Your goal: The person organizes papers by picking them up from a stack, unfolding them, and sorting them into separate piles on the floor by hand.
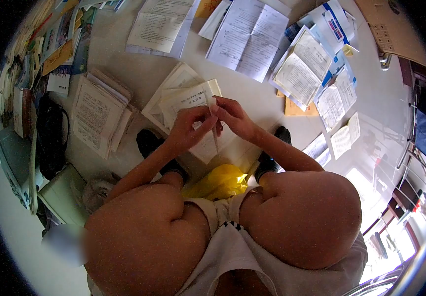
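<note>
My left hand (191,126) and my right hand (236,117) meet in front of me over the floor. Between them is a thin sheet of paper (212,102), seen nearly edge-on. The right thumb and fingers pinch it. Curled against its other side, the fingers of my left hand also grip it. Beneath the hands lies a fanned pile of printed papers (187,100), the top one with a printed heading, partly hidden by my hands. A yellow plastic bag (218,182) sits between my feet.
Left of the pile stands a stack of printed papers (96,113), near a black bag (51,135). Unfolded sheets (247,37) and an open booklet (303,68) spread across the far floor. My dark shoes (148,143) flank the pile. A cardboard box (395,29) is upper right.
</note>
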A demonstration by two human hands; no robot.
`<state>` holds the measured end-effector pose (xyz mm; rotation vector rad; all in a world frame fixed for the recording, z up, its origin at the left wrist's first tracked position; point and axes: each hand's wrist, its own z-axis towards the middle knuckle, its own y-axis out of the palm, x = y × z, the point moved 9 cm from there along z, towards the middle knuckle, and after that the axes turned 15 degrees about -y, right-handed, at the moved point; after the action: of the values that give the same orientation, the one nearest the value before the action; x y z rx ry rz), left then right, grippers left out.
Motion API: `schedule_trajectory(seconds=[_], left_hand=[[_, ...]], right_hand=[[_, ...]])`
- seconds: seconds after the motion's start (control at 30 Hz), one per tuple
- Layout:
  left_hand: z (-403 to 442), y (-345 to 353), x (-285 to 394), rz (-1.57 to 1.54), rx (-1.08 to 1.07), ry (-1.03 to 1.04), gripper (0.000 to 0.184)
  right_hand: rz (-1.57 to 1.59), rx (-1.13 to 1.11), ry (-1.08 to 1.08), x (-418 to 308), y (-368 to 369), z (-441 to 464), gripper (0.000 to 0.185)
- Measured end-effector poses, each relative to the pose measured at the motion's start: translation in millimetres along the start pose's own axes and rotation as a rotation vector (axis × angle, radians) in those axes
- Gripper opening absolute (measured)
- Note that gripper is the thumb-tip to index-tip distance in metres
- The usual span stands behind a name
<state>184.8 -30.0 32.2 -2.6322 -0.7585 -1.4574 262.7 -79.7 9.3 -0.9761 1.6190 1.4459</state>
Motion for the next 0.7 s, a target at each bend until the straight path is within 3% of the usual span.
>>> schedule_trajectory(seconds=[0.2, 0.3, 0.37, 0.43, 0.5, 0.57, 0.6, 0.63, 0.7], left_hand=[[-2, -9, -3, 0.152, 0.082, 0.005, 0.027], [-7, -24, -13, 0.291, 0.243, -0.020, 0.028], [-11, -42, -36, 0.153, 0.256, 0.063, 0.025], [-18, -69, -58, 0.099, 0.367, 0.018, 0.021], [-21, -84, -67, 0.092, 0.471, -0.054, 0.020], [-13, -67, -70, -0.860, 0.191, -0.273, 0.034], [-13, -68, -62, -0.857, 0.191, -0.272, 0.034], [-12, -67, -58, -0.923, 0.171, -0.291, 0.038], [-9, -68, -61, -0.989, 0.150, -0.309, 0.043]], right_hand=[[0.014, 0.027, 0.017, 6, -2, -2, 0.030], [-0.046, 0.055, 0.075, 25, -19, -9, 0.032], [-0.013, 0.464, 0.065, 35, -74, -24, 0.043], [-0.151, 0.657, 0.079, 33, -117, -30, 0.056], [-0.126, 0.584, 0.076, 40, -138, -24, 0.061], [-0.019, 0.621, 0.092, 43, -143, -25, 0.054], [-0.318, 0.434, 0.078, 4, -127, -11, 0.045], [-0.317, 0.435, 0.076, -15, -118, -8, 0.045], [-1.250, 0.275, -0.400, -89, -80, -1, 0.056]])
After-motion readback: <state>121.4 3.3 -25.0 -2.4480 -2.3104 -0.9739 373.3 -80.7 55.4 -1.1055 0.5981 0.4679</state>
